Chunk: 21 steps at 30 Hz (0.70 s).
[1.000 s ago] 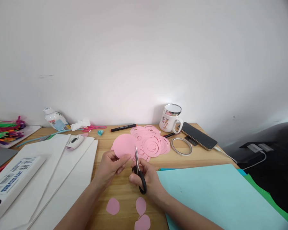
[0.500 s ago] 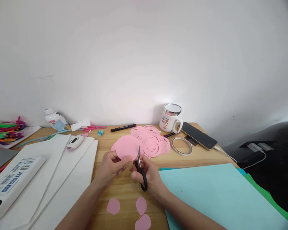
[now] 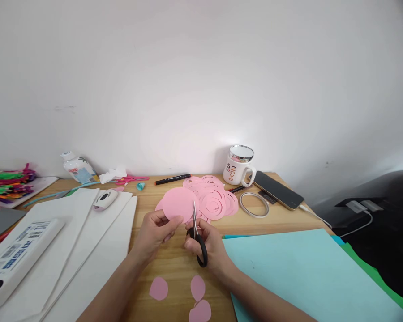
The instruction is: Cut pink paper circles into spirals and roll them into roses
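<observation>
My left hand (image 3: pixel 157 233) pinches the lower edge of a round piece of pink paper (image 3: pixel 179 204), thumb on top. In my right hand (image 3: pixel 206 243) are black-handled scissors (image 3: pixel 201 251), fingers in the loops and blades pointing away from me. The blades stand at the right edge of the pink disc. Behind them lies a heap of pink paper rings and spirals (image 3: pixel 212 202). Nearer to me, three small pink petal shapes rest on the wooden table, among them a petal (image 3: pixel 159 288) at the left.
White sheets (image 3: pixel 90 268) carry a white boxy device (image 3: pixel 23 257) at the left. Light blue paper (image 3: pixel 302 264) covers the right side. Along the back are a marker (image 3: pixel 173 179), a mug (image 3: pixel 237 167), a tape ring (image 3: pixel 254 205), a phone (image 3: pixel 278 190) and a bottle (image 3: pixel 78 167).
The pink disc has shifted slightly and shows a rounder outline, with its right edge close to the blades. My right hand and the scissors have moved a little to the right.
</observation>
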Each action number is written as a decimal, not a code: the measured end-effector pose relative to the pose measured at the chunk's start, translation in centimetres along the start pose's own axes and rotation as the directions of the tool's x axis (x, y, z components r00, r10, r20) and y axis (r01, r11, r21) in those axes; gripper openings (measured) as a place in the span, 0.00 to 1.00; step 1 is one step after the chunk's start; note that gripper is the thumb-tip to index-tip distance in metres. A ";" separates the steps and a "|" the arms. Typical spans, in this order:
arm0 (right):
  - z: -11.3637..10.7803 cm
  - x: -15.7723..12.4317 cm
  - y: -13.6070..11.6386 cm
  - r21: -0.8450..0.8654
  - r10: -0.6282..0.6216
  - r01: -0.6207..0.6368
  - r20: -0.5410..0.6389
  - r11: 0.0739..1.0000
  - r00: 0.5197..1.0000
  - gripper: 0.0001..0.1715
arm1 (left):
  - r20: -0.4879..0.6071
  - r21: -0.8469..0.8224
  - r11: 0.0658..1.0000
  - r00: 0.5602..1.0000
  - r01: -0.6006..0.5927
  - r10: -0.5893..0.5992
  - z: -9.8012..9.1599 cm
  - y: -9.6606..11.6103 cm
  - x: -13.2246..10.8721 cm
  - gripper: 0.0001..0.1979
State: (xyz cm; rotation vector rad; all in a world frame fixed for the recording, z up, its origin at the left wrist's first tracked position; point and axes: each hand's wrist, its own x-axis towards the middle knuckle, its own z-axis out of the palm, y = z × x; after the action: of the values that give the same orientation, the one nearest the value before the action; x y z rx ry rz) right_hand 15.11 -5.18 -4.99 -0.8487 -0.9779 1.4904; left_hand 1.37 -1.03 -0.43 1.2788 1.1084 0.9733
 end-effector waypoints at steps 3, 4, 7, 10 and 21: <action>0.0 0.0 0.1 -0.019 0.001 -0.001 -0.012 1.000 1.000 0.17 | -0.001 -0.002 1.000 1.000 -0.004 0.004 -0.1 -0.1 0.1 0.16; 0.1 0.0 0.1 -0.028 0.007 -0.008 -0.019 1.000 1.000 0.16 | 0.001 -0.004 1.000 1.000 -0.006 0.006 -0.1 -0.1 0.1 0.16; 0.1 0.1 0.2 -0.053 0.022 -0.024 -0.041 0.998 0.999 0.14 | 0.006 -0.012 1.000 1.000 -0.015 0.015 -0.2 -0.3 0.1 0.15; 0.1 0.1 0.3 -0.052 0.035 -0.037 -0.045 0.998 0.998 0.13 | -0.013 -0.031 0.999 0.999 -0.035 0.035 -0.2 -0.3 0.2 0.16; 0.6 -0.3 0.0 -0.053 0.057 -0.056 0.012 0.997 0.998 0.14 | 0.177 -0.166 0.979 0.980 0.116 -0.087 0.0 -0.2 0.0 0.18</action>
State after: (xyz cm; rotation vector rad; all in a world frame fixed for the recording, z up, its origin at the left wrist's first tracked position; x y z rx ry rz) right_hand 14.66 -5.57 -4.73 -0.9120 -1.0148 1.5261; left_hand 1.39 -1.10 -0.68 1.1280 0.9263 0.8498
